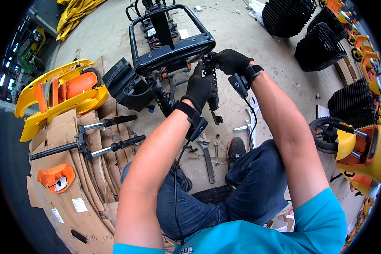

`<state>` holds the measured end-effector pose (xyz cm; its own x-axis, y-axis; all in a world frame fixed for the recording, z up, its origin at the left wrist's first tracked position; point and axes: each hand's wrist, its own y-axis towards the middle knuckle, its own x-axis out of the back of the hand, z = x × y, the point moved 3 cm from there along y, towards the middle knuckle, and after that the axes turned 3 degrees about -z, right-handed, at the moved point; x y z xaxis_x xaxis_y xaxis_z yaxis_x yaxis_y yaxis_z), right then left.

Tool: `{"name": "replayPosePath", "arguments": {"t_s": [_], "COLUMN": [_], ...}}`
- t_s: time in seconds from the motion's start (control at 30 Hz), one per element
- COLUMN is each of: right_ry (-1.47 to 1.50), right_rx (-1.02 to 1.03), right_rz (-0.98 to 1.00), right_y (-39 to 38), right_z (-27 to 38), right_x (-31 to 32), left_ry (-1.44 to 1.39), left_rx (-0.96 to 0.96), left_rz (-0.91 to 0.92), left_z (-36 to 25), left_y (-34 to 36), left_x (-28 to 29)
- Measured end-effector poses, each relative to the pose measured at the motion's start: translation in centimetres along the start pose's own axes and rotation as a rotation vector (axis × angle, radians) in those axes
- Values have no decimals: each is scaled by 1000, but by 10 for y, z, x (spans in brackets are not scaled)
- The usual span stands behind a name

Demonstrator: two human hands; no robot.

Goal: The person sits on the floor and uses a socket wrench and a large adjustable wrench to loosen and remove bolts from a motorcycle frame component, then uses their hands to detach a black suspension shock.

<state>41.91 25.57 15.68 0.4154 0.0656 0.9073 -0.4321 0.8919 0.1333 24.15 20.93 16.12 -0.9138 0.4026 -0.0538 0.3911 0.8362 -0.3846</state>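
Note:
A black metal vehicle frame (171,53) with a squared tube loop stands in front of me. Under its right corner hangs a coil-spring shock absorber (215,80). My left hand (199,88), in a black glove, is closed around the upper part of that shock absorber, its index finger pointing up along it. On the other side, my right hand (233,62), also gloved, is curled at the shock's top mount. Whatever its fingertips pinch there is hidden. A second coil-spring shock absorber (163,98) hangs under the frame's left corner.
On the floor between my feet lie an adjustable wrench (207,161) and a smaller wrench (216,148). Flattened cardboard (89,199) at left carries a front fork (82,142) and an orange shell (57,178). Yellow body panels (63,97) lie beyond; black crates (319,46) stand at right.

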Motion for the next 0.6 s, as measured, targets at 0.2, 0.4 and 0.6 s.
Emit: {"name": "replayPosePath", "arguments": {"t_s": [0.2,0.4,0.6], "right_ry": [376,936,233], "right_rx": [-213,-660,-67], "right_rz": [34,32,-199], "right_y": [-3,0,-9], "right_z": [-11,20,-13], "right_x": [2,7,9], "left_ry": [-6,39,15], "left_rx": [-8,-41,-28], "left_rz": [28,9,35], "left_z": [2,11,1], "left_y": [0,6,3], "left_x": [-7,2,-13]}}
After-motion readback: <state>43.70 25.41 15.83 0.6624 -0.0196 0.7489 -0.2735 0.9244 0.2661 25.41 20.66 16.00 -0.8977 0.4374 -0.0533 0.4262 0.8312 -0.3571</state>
